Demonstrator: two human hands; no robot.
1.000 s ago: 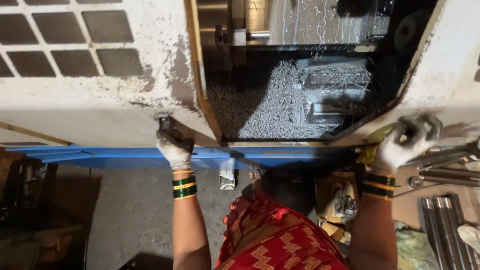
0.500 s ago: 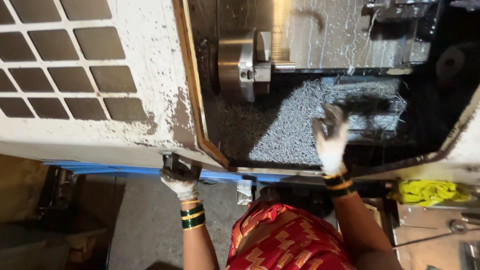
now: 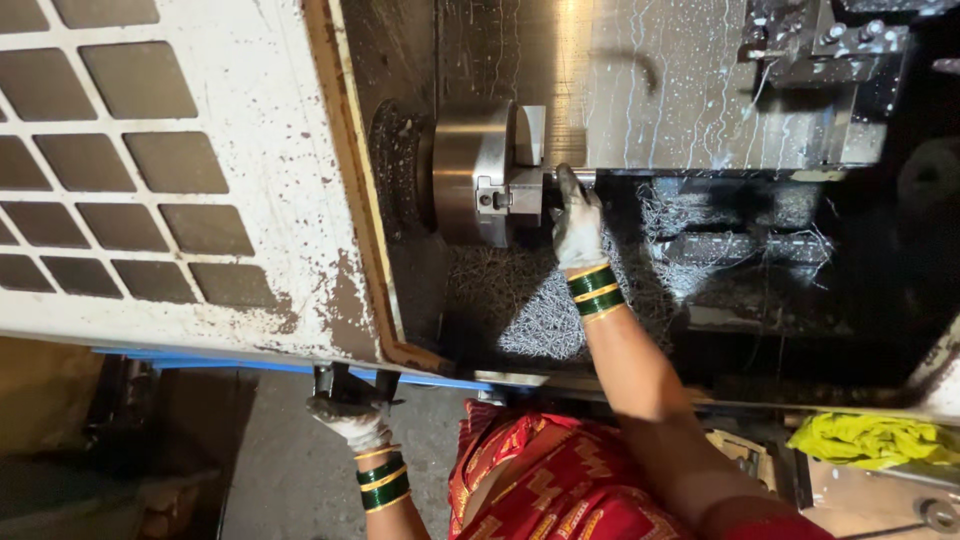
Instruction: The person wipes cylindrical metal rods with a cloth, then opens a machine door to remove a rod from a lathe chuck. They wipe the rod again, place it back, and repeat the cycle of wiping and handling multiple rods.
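Lathe (image 3: 200, 200), white-painted housing, chipped and rust-spotted, with a grid of dark square panels on its sliding door; seen from above.

Chuck (image 3: 478, 172): round steel drum inside the open work bay, side-on, with a stepped block on its face. A short metal rod (image 3: 575, 177) sticks out of the chuck's centre toward the right.

Right hand (image 3: 577, 222): in a soiled white glove, reached into the bay, fingers curled around the rod just beside the chuck face. Green and gold bangles (image 3: 596, 291) sit on the wrist.

Left hand (image 3: 348, 420): also gloved, low at the machine's front edge, fingers closed over a dark handle (image 3: 345, 385) below the door; matching bangles on that wrist. How firm the grip is cannot be told.

Metal shavings (image 3: 540, 310): a silvery, tangled heap on the bay floor under the chuck and the right forearm, spreading right toward a dark slotted plate.

Rear wall of bay: shiny sheet metal streaked with white drips; a dark tool block (image 3: 820, 60) at the upper right.

Yellow rag (image 3: 870, 440): crumpled on a ledge at the lower right, well apart from both hands.

Red patterned garment (image 3: 540, 480): at the bottom centre, between the two arms.
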